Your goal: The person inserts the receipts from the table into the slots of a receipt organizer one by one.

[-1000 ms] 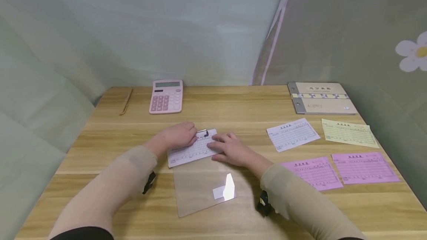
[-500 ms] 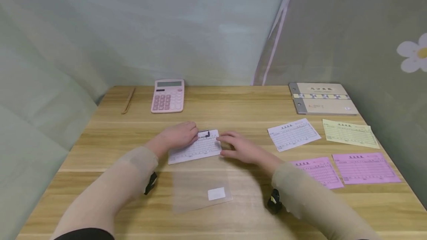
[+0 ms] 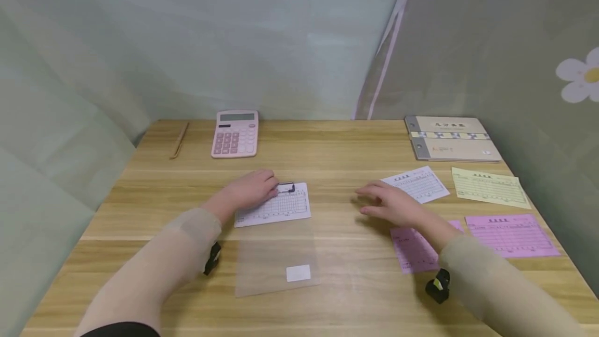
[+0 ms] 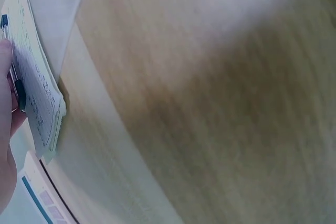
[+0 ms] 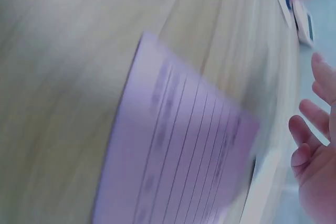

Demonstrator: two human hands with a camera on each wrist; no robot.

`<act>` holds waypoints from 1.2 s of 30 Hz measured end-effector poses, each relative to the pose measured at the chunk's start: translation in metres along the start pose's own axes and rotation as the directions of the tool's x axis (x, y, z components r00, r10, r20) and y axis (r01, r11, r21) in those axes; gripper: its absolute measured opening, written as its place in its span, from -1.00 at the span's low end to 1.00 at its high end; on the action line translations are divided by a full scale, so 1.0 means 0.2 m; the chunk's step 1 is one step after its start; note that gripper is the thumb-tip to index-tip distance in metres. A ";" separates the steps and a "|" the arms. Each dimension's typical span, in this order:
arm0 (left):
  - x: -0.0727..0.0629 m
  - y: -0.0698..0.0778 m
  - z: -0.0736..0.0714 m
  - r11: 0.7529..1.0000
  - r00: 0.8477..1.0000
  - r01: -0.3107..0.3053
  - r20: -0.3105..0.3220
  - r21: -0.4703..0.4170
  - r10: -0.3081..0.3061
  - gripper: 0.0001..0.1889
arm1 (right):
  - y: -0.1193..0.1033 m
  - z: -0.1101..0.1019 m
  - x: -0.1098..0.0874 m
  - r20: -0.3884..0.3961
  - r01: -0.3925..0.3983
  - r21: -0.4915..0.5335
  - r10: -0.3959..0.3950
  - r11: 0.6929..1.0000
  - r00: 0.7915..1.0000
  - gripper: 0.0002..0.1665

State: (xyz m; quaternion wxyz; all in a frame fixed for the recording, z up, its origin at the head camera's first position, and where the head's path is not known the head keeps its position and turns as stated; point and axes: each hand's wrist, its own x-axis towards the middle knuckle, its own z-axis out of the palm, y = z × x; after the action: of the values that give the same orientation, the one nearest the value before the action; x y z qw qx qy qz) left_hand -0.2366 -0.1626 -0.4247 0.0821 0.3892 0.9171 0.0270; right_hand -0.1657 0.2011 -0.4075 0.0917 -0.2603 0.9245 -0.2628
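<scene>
My left hand (image 3: 250,190) grips the metal clip (image 3: 286,188) at the top of a transparent clipboard (image 3: 262,264). Under that clip lies a small stack of printed white slips (image 3: 281,207); the left wrist view shows the stack's layered edge (image 4: 58,114). My right hand (image 3: 390,204) is over the table beside a single white slip (image 3: 418,183), partly covering it, its fingers spread and slightly bent with nothing between them. Beneath the right wrist lies a pink slip (image 3: 414,248), which fills much of the right wrist view.
Another pink slip (image 3: 512,235) and a yellow slip (image 3: 491,187) lie at the right. Behind them is a beige bound ledger (image 3: 454,138). A pink calculator (image 3: 235,134) and a thin brown stick (image 3: 179,140) lie at the back left. Curtains hang behind the table.
My right hand has left the stack on the clipboard and moved right, toward the loose slips. The left hand stays at the clip. The clipboard has turned slightly straighter.
</scene>
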 end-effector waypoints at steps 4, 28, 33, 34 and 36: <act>-0.01 0.00 0.01 1.000 1.000 0.012 -0.018 0.000 -0.012 -0.64 | 0.08 -0.06 -0.09 0.014 -0.053 -0.009 0.053 0.999 0.998 -0.42; -0.02 0.01 0.03 0.995 0.996 0.067 -0.057 0.075 -0.063 -0.57 | 0.41 -0.26 -0.53 0.034 -0.143 -0.226 0.154 0.964 0.987 -0.44; -0.01 0.02 0.03 0.992 0.996 0.068 -0.069 0.102 -0.061 -0.59 | 0.41 -0.25 -0.56 0.034 -0.163 -0.244 0.176 0.956 0.984 -0.43; -0.01 0.02 0.02 0.992 0.996 0.071 -0.068 0.108 -0.064 -0.60 | 0.41 -0.25 -0.56 0.028 -0.156 -0.253 0.169 0.955 0.985 -0.44; -0.01 0.03 0.02 0.991 0.995 0.081 -0.062 0.110 -0.074 -0.60 | 0.41 -0.24 -0.56 0.016 -0.131 -0.268 0.141 0.954 0.990 -0.47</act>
State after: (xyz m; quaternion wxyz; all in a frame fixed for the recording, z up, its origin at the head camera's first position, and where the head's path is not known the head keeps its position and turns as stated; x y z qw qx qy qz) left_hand -0.2297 -0.1604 -0.4275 0.0343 0.3562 0.9336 -0.0164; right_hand -0.1205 0.3407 -0.4073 0.0900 -0.2106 0.9654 -0.1245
